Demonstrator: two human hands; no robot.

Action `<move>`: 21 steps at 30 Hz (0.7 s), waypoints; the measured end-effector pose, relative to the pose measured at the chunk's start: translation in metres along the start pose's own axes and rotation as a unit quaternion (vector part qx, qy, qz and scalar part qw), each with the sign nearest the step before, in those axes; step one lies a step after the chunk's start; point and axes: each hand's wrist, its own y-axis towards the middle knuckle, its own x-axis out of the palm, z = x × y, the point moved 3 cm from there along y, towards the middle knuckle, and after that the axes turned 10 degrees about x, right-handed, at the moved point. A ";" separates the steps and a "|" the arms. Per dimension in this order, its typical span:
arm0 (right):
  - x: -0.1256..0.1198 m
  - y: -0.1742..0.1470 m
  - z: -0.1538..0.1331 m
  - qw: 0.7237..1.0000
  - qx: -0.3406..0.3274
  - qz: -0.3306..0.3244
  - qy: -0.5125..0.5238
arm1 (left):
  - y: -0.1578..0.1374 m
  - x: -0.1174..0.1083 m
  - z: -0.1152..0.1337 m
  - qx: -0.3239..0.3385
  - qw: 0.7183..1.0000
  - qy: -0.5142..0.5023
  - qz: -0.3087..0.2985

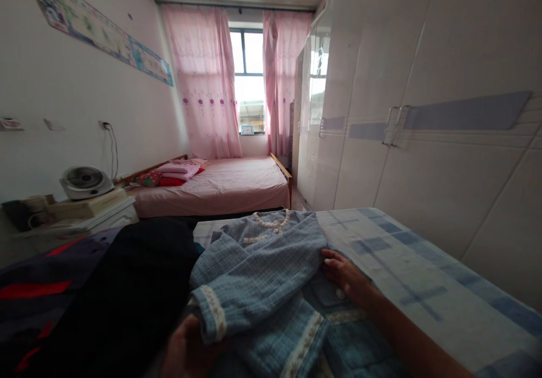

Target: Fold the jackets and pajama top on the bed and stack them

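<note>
A blue checked jacket (262, 259) with pale lace-like trim at the neckline and cuffs lies on the bed in front of me. Its sleeves are folded across the front, one over the other. My right hand (342, 276) rests on the jacket's right side, fingers stretched out over the cloth near a button. Down at the lower left, my left hand (188, 347) is beside a trimmed cuff (212, 313). That hand is dark and blurred, and its fingers are partly hidden by the cloth.
Dark clothing with red patches (38, 290) lies left of the jacket. The bed has a blue-and-white checked sheet (406, 265). A pink-covered bed (228, 186) stands beyond, a small fan (87, 180) at left, and a white wardrobe (368, 95) along the right.
</note>
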 end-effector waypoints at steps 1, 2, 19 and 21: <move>0.002 -0.001 -0.002 1.000 0.004 -0.006 0.020 | -0.005 -0.003 0.004 -0.008 1.000 0.014 0.007; 0.004 -0.002 -0.004 0.999 0.008 -0.012 0.037 | -0.009 -0.005 0.008 -0.011 1.000 0.026 0.010; -0.048 0.022 -0.022 0.997 -0.018 0.070 -0.010 | -0.028 0.020 -0.036 -0.077 0.974 0.203 -0.066; -0.054 0.018 -0.023 0.994 -0.018 0.088 -0.069 | -0.030 0.009 -0.024 -0.084 0.944 0.303 -0.102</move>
